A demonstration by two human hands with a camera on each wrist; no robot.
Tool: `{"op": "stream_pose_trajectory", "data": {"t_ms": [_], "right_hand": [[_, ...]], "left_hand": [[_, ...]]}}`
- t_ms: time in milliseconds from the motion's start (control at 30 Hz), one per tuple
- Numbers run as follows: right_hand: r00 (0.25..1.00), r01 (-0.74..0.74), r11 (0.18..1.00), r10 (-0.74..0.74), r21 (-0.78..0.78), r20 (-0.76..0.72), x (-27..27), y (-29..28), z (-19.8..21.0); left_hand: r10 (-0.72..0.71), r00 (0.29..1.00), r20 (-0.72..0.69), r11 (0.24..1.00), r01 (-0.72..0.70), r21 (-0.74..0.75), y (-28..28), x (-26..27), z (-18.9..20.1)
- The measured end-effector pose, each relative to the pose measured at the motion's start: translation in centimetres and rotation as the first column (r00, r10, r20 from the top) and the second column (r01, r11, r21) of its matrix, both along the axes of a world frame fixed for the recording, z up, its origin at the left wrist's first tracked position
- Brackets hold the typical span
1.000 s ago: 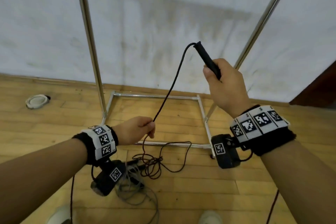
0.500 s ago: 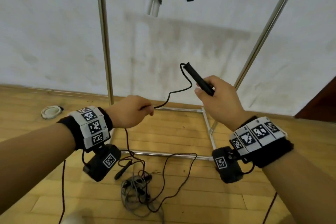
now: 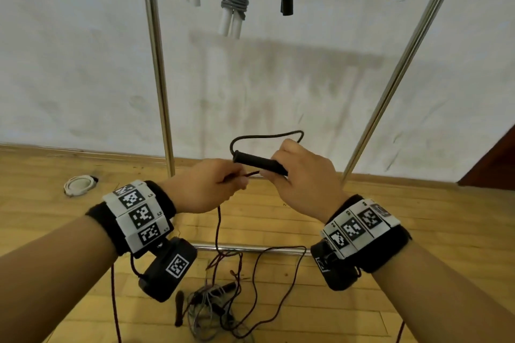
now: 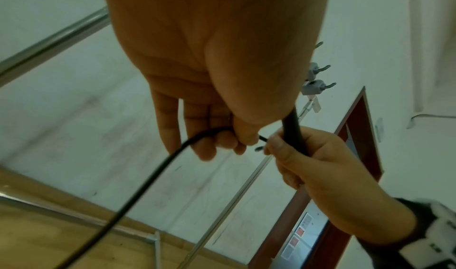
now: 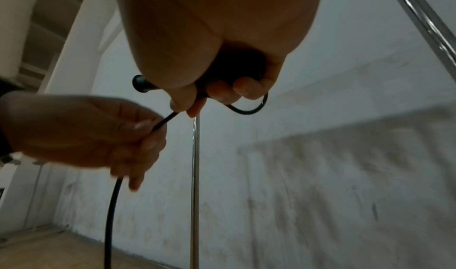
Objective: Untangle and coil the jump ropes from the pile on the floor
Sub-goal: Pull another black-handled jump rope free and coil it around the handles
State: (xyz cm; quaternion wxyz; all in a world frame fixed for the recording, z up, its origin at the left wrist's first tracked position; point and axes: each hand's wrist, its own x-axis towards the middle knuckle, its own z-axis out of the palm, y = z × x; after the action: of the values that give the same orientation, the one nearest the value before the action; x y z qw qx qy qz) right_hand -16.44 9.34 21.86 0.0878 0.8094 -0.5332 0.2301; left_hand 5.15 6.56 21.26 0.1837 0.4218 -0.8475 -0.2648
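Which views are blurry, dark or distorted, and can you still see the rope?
Head: evenly lit, sharp, wide-angle bends the rack poles.
Left wrist: left hand fills the top; cord soft near the lens.
Right wrist: right hand backlit and dark; wall smeared; black handle and cord readable.

Even, soft indoor light; wide-angle bending at edges; dim, blurred, underexposed wrist views.
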Motion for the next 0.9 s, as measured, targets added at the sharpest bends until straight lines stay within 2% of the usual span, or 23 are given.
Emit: {"op": "stream_pose_trajectory", "data": {"t_ms": [67,233,300,400,467,533,600,633,800,900], "right_hand": [[0.999,0.008,1.000,-0.009,0.013,0.038,-0.8,-0.3,0.0],[0.991,0.070,0.991,-0.082,0.113,0.105,-3.7,-1.3,0.7],[0.978,0.105,0.983,-0.129,0.150,0.163,-5.1,-1.8,0.9],[0.933,0.102,0.966,-0.175,0.237,0.314,-6.9,-2.3,0.5],[0.943,0.098,0.935,-0.196,0.341,0.268,-7.4,-2.5,0.0],[0.977,0.124,0.893,-0.186,0.432,0.104,-7.4,-2.5,-0.6],[0.985,0.170,0.872,-0.159,0.460,-0.063,-7.0,-2.3,-1.4],[0.986,0.165,0.882,-0.147,0.441,-0.074,-6.7,-2.2,-1.8],[0.962,-0.049,0.953,-0.035,0.299,0.270,-4.1,-1.9,-2.6],[0.943,-0.167,0.943,0.067,0.289,0.325,-2.3,-1.4,-2.5]], "left_hand": [[-0.038,0.997,0.066,0.997,0.033,0.064,-0.5,0.6,-1.2],[-0.059,0.967,0.249,0.978,0.006,0.209,-2.2,2.9,-3.5],[-0.054,0.960,0.275,0.974,-0.010,0.227,-2.7,3.8,-4.0],[0.005,0.970,0.243,0.979,-0.055,0.198,-3.3,4.4,-4.6],[0.062,0.979,0.196,0.985,-0.092,0.148,-3.5,4.1,-4.6],[0.080,0.988,0.135,0.989,-0.096,0.116,-3.5,3.5,-4.3],[0.062,0.992,0.114,0.995,-0.070,0.067,-3.1,2.6,-3.9],[0.048,0.992,0.121,0.997,-0.054,0.047,-2.9,2.1,-3.6],[-0.024,0.997,0.072,0.998,0.020,0.053,-1.5,-0.7,-2.8],[-0.039,0.999,-0.017,0.999,0.040,0.019,-0.8,-2.2,-2.3]]}}
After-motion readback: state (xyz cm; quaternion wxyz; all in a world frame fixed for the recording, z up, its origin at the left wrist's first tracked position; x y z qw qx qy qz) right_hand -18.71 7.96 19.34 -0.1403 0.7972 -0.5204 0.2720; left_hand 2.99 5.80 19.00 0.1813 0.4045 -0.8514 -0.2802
